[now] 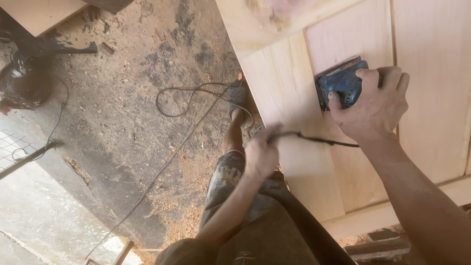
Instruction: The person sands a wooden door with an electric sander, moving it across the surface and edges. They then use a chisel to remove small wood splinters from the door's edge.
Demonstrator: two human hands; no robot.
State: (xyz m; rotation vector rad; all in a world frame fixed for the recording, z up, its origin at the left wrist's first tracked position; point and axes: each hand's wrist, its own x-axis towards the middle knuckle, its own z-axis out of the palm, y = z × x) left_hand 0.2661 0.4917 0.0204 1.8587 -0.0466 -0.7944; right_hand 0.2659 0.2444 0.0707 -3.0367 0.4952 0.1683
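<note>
A blue electric sander (339,84) rests flat on a pale wooden panelled door (294,98) lying horizontally. My right hand (377,105) grips the sander from above. Its black power cord (324,141) runs leftward from under that hand across the panel. My left hand (261,153) is closed around the cord near the door's left edge, holding it off the wood. My leg and sandalled foot (239,95) stand on the floor beside the door.
The cord (176,98) loops over a dusty concrete floor with sawdust (189,223). A dark machine or tool (24,83) sits at far left near a wire mesh (12,147). A wooden board edge (39,12) shows at top left.
</note>
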